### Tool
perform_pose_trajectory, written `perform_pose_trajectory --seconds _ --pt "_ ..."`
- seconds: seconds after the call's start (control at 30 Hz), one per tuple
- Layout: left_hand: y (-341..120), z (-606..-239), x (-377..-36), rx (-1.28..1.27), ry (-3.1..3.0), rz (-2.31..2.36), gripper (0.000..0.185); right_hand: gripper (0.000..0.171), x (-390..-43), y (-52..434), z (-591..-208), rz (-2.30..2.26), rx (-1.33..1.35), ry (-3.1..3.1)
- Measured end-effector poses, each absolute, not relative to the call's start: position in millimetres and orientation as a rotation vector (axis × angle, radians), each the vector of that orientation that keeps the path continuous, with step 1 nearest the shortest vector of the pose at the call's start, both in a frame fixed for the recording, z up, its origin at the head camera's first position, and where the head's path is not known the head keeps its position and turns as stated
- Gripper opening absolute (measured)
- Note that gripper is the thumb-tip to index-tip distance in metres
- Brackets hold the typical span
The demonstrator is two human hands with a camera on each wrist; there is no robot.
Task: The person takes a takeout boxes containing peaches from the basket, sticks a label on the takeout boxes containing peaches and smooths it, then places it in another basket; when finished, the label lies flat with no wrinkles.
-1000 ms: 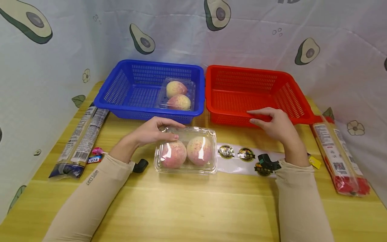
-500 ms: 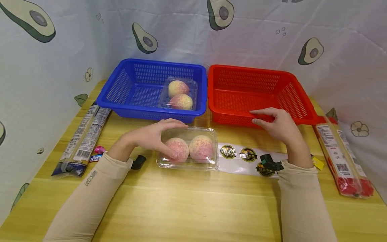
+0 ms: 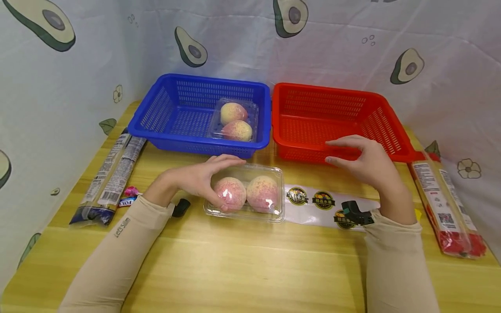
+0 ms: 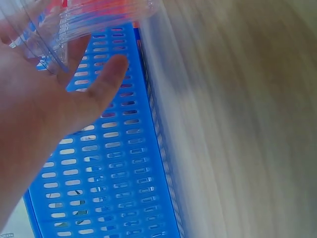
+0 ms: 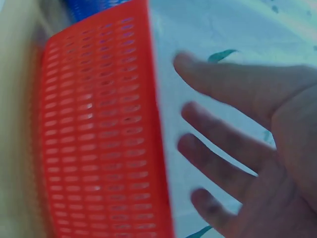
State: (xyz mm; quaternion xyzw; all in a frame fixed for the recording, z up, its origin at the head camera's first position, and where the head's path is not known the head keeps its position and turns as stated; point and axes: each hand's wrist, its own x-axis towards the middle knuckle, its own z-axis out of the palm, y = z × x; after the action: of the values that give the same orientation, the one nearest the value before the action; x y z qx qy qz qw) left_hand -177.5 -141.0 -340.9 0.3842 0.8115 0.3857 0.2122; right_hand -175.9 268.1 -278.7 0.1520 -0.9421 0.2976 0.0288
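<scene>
A clear plastic box (image 3: pixel 256 195) with two pink peaches in it lies on the wooden table (image 3: pixel 250 269), in front of the blue basket (image 3: pixel 172 113). My left hand (image 3: pixel 221 182) grips its left end, fingers over the far edge and thumb on the near side. The left wrist view shows that hand (image 4: pixel 44 109) under the clear box (image 4: pixel 74 20) beside the blue basket's wall (image 4: pixel 114 173). My right hand (image 3: pixel 336 152) hovers with loose fingers just before the red basket's (image 3: pixel 336 108) front rim, holding nothing. Its fingers (image 5: pixel 223 144) are spread beside the red basket (image 5: pixel 94 134).
A second clear box of peaches (image 3: pixel 235 119) lies in the blue basket's right end. A strip of round stickers (image 3: pixel 313 200) lies right of the held box. Long packets lie at the left (image 3: pixel 109 178) and right (image 3: pixel 446 204) table edges; a small candy (image 3: pixel 129 192) is near the left one.
My left hand has reached further over the box, its thumb now on the near side. My right hand has lifted slightly off the red basket's rim.
</scene>
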Motion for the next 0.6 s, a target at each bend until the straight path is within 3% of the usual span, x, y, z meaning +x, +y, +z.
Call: perform_pose_trajectory --seconds 0.27,0.6 --pt "-140.2 -340.7 -176.3 1.046 2.265 1.07 0.11 0.044 -174.3 264.9 -279.1 0.909 0.9 -3.16" --pt "-139.7 -341.1 -177.9 1.067 2.264 1.052 0.109 0.037 -193.8 276.7 -313.5 1.116 0.85 -3.438"
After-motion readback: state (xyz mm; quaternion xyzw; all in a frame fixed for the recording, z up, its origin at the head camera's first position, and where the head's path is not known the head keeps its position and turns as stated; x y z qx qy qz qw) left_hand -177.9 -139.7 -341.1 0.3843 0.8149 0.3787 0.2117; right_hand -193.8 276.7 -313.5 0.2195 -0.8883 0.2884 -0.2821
